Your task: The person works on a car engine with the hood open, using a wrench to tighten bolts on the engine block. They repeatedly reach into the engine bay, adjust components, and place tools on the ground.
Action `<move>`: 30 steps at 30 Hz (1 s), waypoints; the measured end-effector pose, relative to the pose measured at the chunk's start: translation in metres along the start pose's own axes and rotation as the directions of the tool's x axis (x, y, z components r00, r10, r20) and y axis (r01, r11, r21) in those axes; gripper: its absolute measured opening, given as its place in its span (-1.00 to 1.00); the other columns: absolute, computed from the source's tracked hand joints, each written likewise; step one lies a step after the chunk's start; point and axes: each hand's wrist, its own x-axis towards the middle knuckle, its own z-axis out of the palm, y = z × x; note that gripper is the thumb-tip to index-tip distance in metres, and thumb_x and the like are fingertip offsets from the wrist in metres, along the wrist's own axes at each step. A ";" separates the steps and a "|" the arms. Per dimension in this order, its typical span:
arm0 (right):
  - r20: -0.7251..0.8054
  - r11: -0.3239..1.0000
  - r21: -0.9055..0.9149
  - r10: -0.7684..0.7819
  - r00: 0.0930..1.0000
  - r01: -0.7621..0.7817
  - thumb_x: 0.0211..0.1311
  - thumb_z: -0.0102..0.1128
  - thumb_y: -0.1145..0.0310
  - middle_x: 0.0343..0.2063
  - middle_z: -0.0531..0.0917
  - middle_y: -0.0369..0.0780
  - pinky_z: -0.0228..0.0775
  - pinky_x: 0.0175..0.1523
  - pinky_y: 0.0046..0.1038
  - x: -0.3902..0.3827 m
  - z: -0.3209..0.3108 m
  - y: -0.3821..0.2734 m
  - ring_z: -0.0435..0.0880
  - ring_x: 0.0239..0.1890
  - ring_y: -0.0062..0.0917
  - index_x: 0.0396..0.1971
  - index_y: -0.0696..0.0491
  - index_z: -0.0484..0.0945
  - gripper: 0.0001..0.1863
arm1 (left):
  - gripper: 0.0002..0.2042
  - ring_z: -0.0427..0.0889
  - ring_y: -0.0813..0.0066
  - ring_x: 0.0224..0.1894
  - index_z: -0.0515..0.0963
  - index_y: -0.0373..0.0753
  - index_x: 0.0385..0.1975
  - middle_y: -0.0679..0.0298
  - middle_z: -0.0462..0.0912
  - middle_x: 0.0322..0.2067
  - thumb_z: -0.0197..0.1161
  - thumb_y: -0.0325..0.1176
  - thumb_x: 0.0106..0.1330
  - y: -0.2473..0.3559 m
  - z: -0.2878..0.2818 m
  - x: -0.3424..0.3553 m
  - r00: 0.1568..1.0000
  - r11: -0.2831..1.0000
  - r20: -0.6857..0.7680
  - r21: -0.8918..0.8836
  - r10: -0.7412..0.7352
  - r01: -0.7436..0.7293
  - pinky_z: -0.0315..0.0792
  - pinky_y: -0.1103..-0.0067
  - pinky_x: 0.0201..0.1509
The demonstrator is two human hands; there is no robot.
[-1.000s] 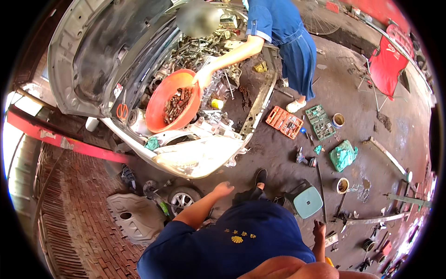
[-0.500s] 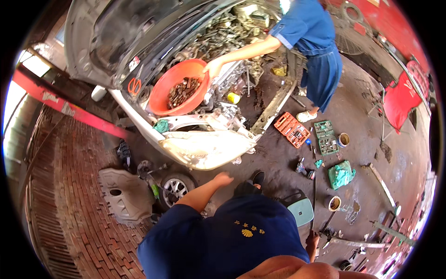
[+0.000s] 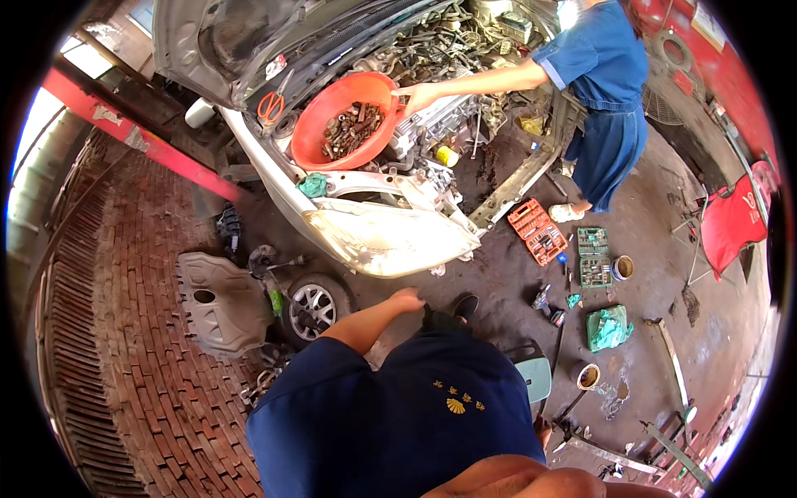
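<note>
- Left hand (image 3: 405, 300): cannot tell the fingers' state; near side of the headlight (image 3: 390, 241), best kept off it.
- Right hand (image 3: 543, 435): cannot tell; near the long bar (image 3: 559, 347); mind the stool (image 3: 535, 379).

One basin (image 3: 309, 137) and one pair of scissors (image 3: 280, 94) are counted at eleven o'clock. Two toolkits (image 3: 525, 217) and one chair (image 3: 726, 232) are found at three, two tins (image 3: 615, 270) around three and four, and one wheel (image 3: 312, 310) at eight.
</note>
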 end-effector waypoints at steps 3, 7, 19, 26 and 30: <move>-0.010 0.998 0.055 0.009 1.000 -0.008 0.44 0.23 0.09 -0.75 0.34 -0.41 0.07 -0.68 -0.47 -0.002 0.000 -0.010 0.25 -0.78 -0.66 -0.60 -0.04 0.44 -0.59 | -0.33 0.60 -0.12 0.22 0.59 -0.40 0.17 -0.18 0.64 0.15 0.16 0.15 0.39 -0.020 0.001 0.004 0.999 0.997 0.030 0.069 0.036 -0.038 0.45 0.24 0.34; -0.001 0.979 0.180 0.103 0.995 -0.101 0.40 0.28 0.07 -0.72 0.38 -0.41 0.10 -0.65 -0.48 0.013 -0.009 -0.002 0.30 -0.74 -0.67 -0.56 0.00 0.52 -0.61 | -0.31 0.62 -0.15 0.18 0.59 -0.41 0.16 -0.18 0.68 0.09 0.18 0.17 0.36 -0.015 0.004 0.006 0.997 0.997 0.056 0.056 0.047 -0.050 0.47 0.22 0.32; 0.001 0.960 0.265 0.098 0.995 -0.094 0.39 0.31 0.08 -0.70 0.44 -0.35 0.14 -0.68 -0.45 0.007 -0.001 0.026 0.35 -0.78 -0.59 -0.52 0.05 0.55 -0.62 | -0.32 0.60 -0.08 0.24 0.60 -0.44 0.13 -0.17 0.65 0.14 0.23 0.16 0.35 0.020 -0.007 0.005 0.994 0.994 0.002 0.024 0.111 -0.111 0.45 0.28 0.35; -0.030 0.962 0.209 0.183 0.983 -0.173 0.43 0.28 0.07 -0.68 0.46 -0.35 0.10 -0.64 -0.44 -0.012 0.012 0.042 0.31 -0.74 -0.61 -0.50 0.10 0.58 -0.59 | -0.37 0.73 -0.06 0.04 0.53 -0.39 0.21 -0.03 0.78 -0.05 0.25 0.09 0.42 0.102 -0.017 0.009 0.897 0.903 -0.102 0.019 0.429 -0.430 0.57 0.26 0.20; 0.001 0.930 0.319 0.189 0.982 -0.179 0.42 0.29 0.07 -0.65 0.49 -0.32 0.13 -0.64 -0.43 -0.022 0.013 0.047 0.35 -0.74 -0.60 -0.46 0.12 0.59 -0.59 | -0.42 0.75 -0.02 0.02 0.46 -0.30 0.27 -0.03 0.78 -0.09 0.24 0.04 0.45 0.174 -0.035 -0.015 0.844 0.840 -0.045 -0.090 0.534 -0.536 0.58 0.25 0.16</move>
